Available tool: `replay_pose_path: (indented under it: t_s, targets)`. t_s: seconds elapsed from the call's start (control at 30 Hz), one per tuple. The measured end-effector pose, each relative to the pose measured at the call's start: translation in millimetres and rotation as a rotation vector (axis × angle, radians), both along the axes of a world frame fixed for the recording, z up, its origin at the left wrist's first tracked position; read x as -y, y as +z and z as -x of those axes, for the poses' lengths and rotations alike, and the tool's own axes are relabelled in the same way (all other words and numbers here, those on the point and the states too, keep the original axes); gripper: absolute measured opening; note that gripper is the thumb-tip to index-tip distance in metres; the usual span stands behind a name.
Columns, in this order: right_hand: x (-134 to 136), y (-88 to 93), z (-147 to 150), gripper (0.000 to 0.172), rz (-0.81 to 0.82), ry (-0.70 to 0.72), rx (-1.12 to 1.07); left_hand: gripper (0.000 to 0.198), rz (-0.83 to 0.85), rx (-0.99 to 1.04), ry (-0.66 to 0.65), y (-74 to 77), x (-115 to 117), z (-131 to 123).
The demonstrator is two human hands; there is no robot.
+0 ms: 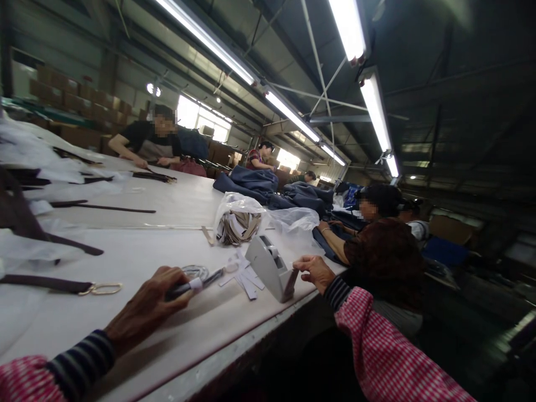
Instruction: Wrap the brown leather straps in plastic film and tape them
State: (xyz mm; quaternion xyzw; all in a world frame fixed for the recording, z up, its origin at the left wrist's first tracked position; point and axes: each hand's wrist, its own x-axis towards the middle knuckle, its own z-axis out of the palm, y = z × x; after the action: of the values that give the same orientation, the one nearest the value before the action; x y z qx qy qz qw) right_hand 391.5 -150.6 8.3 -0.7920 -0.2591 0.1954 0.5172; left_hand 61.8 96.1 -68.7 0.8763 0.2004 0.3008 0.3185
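Observation:
My left hand (146, 307) rests on the white table (125, 346), closed round the end of a dark strap (205, 279) with a white tag wrapped on it. My right hand (314, 272) is at the front of a grey tape dispenser (270, 267), fingers pinched on the tape at its cutter end. Several white paper tags (245, 276) lie between the two hands. A coiled ring of clear material (195, 272) sits just beyond my left hand.
A clear bag of tags (238, 220) stands behind the dispenser. Dark belts (58, 285), one with a gold buckle (104, 288), lie at the left. Navy garments (268, 187) are piled farther along. Other people sit at the table, one close on my right (383, 245).

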Motion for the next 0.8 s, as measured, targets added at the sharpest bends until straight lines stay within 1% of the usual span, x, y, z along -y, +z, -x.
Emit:
replay_pose_path:
  t_s: [0.07,0.13,0.23,0.3,0.37,0.43,0.53,0.6,0.67,0.73,0.8]
  targets:
    - [13.4,-4.6,8.1,0.021,-0.099,-0.034,-0.015,0.036,0.19,0.004,0.058,5.9,-3.8,1.1]
    - [27.9,-9.6,15.4,0.027,-0.152,-0.045,-0.044,0.038,0.406,0.057,0.039,11.8,-5.2,1.8]
    - [40.5,-20.5,21.9,0.04,-0.141,-0.014,-0.103,0.043,0.671,0.177,-0.019,18.7,-3.9,1.3]
    - [39.8,-30.2,22.4,0.045,-0.118,-0.001,-0.118,0.048,0.766,0.217,-0.019,21.8,-2.4,0.2]
    - [35.3,-40.5,20.4,0.045,-0.107,-0.011,-0.098,0.051,0.809,0.236,-0.016,24.1,-1.2,-1.0]
    - [32.9,-49.0,17.5,0.042,-0.092,-0.033,-0.045,0.051,0.823,0.263,-0.028,26.3,0.1,-1.7]
    - [39.2,-53.8,14.8,0.039,-0.059,-0.055,0.067,0.048,0.831,0.306,-0.052,30.9,5.0,-1.9]
    - [45.9,-50.4,14.9,0.04,-0.059,-0.052,0.132,0.047,0.823,0.324,-0.064,34.6,9.9,-2.7]
    - [47.2,-42.2,19.7,0.041,-0.07,-0.024,0.166,0.045,0.81,0.333,-0.076,37.8,14.8,-4.8]
    - [39.1,-30.8,35.4,0.044,-0.096,0.065,0.163,0.041,0.791,0.337,-0.086,39.9,19.3,-6.9]
    - [21.2,-19.1,64.2,0.044,-0.162,0.203,0.119,0.038,0.751,0.33,-0.092,41.2,24.0,-7.5]
